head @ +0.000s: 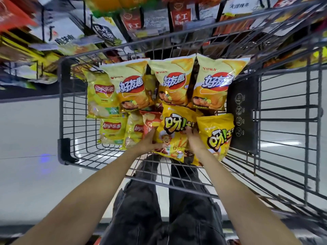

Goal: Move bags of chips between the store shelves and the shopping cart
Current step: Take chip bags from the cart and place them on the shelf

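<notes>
Blurred store shelves (109,30) rise behind a wire shopping cart (62,106) holding nine chip bags: three ridged-chip, three yellow Lay's, one red, two cartoon-chef. Left hand (147,141) and right hand (193,138) grip the middle cartoon-chef bag (174,133) by its sides.

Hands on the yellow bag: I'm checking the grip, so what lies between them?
In the head view, only the yellow chef-cartoon chip bag lies between the left hand and right hand; both grip its sides.
</notes>
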### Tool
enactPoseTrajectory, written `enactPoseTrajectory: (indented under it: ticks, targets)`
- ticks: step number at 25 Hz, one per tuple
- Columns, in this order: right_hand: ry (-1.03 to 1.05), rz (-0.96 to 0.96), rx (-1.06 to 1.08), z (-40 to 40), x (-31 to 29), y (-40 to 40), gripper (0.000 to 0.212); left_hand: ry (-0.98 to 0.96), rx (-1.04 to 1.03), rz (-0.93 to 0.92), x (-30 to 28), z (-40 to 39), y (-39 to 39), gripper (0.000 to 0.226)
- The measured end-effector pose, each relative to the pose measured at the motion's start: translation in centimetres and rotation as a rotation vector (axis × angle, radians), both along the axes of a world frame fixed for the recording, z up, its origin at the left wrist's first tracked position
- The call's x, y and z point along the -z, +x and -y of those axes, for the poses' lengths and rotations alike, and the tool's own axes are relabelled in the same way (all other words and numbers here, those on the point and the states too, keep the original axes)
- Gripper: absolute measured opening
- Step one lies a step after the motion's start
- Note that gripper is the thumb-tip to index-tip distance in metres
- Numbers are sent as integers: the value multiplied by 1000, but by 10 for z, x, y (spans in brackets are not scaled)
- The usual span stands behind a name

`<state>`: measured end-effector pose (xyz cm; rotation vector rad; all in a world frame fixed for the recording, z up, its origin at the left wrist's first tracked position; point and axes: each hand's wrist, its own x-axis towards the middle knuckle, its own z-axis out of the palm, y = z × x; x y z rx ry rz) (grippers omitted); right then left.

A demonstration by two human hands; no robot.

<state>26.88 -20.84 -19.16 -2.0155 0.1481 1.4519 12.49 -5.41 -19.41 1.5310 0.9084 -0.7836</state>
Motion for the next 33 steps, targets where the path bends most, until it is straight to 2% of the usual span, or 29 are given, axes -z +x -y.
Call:
enactPoseTrajectory:
  ticks: [1,4,9,11,13,15,18,22,26,29,33]
  targets:
    - [1,-13,49,-3,3,-2,95,-10,8,12,0,-4,-2,90]
    - [24,51,107,-12,-13,-13,72,-19,34,55,-11,-17,-7,102]
    - [101,105,206,-25,-59,-39,88,37,66,199,-52,-42,-21,87]
    - [132,167,248,-32,-86,-50,80,39,62,259,-74,-53,-31,83]
    - [183,236,310,-34,-112,-59,74,63,59,305,-98,-60,-38,89]
    - [203,293,351,-30,-136,-66,76,108,81,374,-126,-61,-37,95]
    - [221,364,431,-20,-172,-65,77,202,136,499,-168,-52,-27,88]
    - [283,469,527,17,-220,-55,78,301,286,677,-225,-19,-5,82]
    - [277,605,562,64,-262,-40,80,330,333,835,-263,27,23,73]
    - [323,674,596,123,-293,-25,64,315,346,886,-277,77,48,78]
    - [372,721,660,227,-321,0,47,222,389,978,-306,173,86,71]
